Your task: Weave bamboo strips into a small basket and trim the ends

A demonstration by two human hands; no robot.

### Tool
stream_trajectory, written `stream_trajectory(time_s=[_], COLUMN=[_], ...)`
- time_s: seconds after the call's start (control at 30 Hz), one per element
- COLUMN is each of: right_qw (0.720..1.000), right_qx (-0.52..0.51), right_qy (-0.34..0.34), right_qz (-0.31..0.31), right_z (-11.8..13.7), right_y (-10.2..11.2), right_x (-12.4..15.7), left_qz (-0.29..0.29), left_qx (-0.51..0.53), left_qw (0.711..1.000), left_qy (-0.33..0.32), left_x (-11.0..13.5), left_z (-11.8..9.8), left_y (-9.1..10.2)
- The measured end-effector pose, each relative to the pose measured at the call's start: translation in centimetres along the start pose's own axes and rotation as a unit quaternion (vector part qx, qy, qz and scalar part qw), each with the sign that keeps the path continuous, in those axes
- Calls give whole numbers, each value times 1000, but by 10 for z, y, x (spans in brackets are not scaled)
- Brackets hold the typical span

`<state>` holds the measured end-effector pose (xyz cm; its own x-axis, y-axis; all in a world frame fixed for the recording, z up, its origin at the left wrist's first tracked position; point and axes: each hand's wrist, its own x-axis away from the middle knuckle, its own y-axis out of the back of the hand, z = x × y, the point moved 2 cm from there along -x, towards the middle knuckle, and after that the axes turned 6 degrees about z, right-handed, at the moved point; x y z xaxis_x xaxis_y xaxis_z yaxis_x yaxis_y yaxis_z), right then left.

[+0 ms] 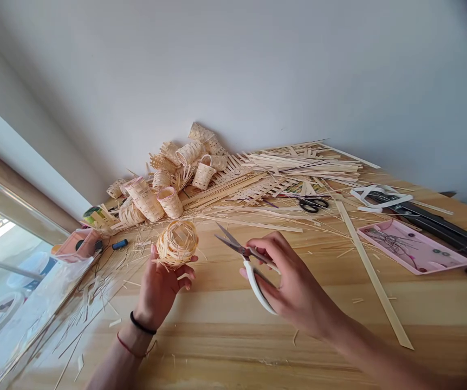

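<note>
A small woven bamboo basket (176,245) is held up in the left hand (162,290), resting on the partly curled fingers and thumb. White-handled scissors (241,251) are gripped in the right hand (288,276) by closed fingers, with blades a little open, just beside the basket. A pile of woven baskets (168,179) is lying beyond both hands.

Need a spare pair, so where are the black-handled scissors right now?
In the head view, the black-handled scissors lie past the right hand, at the foot of the bamboo strip pile, left of the pink tray.
</note>
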<state>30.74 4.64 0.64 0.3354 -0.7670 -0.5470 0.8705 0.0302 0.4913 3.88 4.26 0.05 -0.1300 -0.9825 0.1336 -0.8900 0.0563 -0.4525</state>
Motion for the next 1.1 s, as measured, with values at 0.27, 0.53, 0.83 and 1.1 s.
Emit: stream_trajectory(time_s=[0.27, 0.53, 0.83, 1.1], right_qw=[999, 998, 997, 998], right_qx=[10, 28, 49, 33], right_qy=[41, 53, 56, 52], right_qz=[10, -11, -27, -25], right_z=[3, 0, -1, -3], right_y=[-4, -3, -2, -1], right_x=[6, 6, 5, 4], left_qz=[16, 19, 28, 18], left_qx=[11, 10, -4, -8], left_qw=[1000, 1000, 999, 1000], left_qy=[4, 2, 14, 18], left_x=[1, 3, 3, 1], left_z=[0, 4, 5, 6], left_y=[-3, 0, 1, 2])
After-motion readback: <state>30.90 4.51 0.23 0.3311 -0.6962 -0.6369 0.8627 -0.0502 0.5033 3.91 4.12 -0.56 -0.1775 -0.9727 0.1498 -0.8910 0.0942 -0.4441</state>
